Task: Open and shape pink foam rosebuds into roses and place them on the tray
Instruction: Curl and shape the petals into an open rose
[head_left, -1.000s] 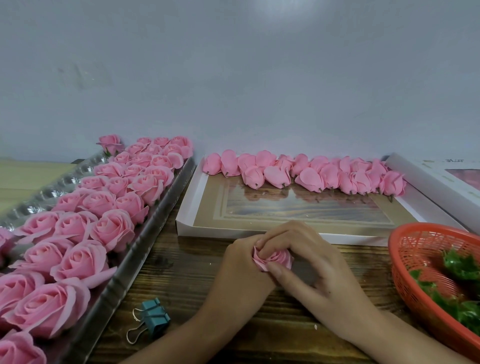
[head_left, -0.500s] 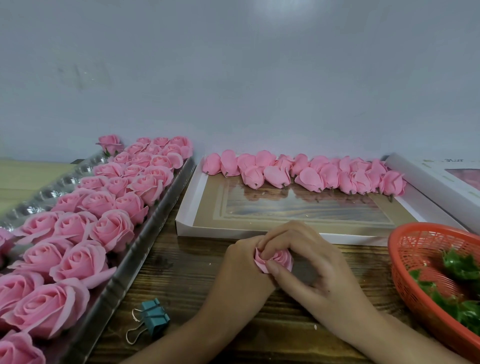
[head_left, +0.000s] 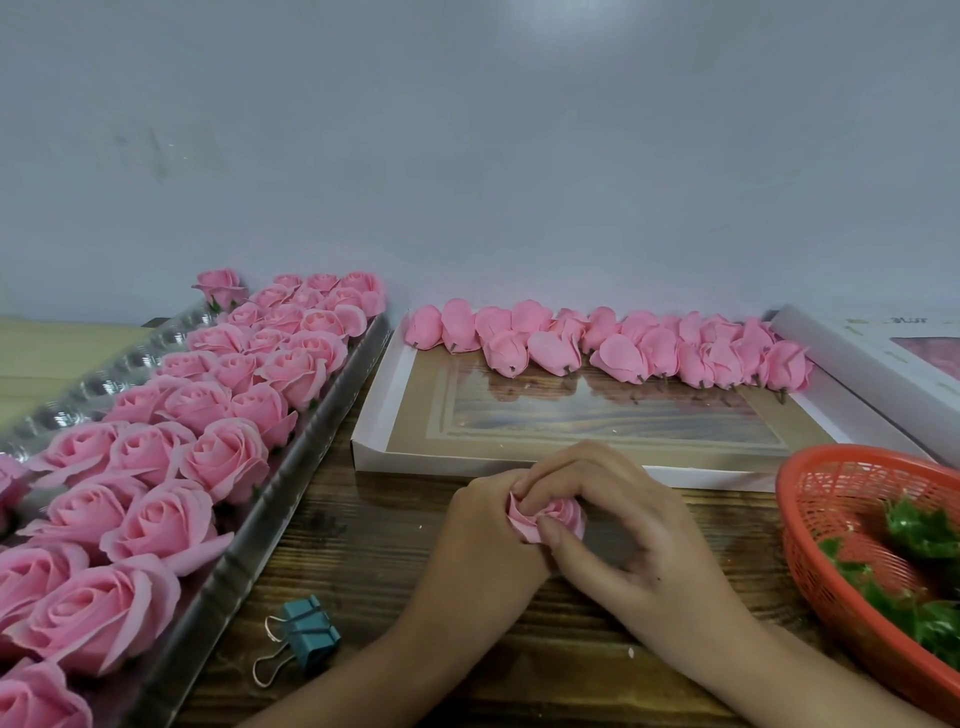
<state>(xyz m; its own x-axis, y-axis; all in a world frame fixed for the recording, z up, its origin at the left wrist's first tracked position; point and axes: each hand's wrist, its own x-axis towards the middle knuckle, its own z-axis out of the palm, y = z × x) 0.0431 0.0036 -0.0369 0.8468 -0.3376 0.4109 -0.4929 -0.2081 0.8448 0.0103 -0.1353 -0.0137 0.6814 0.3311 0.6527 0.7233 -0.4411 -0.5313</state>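
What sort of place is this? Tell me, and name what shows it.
Likely a craft workbench for assembling artificial flowers: a silver tray packed with finished foam roses, a row of closed rosebuds in a white box, and the left hand and right hand shaping a half-opened rose.

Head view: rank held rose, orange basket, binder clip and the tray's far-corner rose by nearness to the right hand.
1. Held rose, pinched by the right hand.
2. Orange basket, to its right.
3. Binder clip, near left.
4. Far-corner rose, back left.
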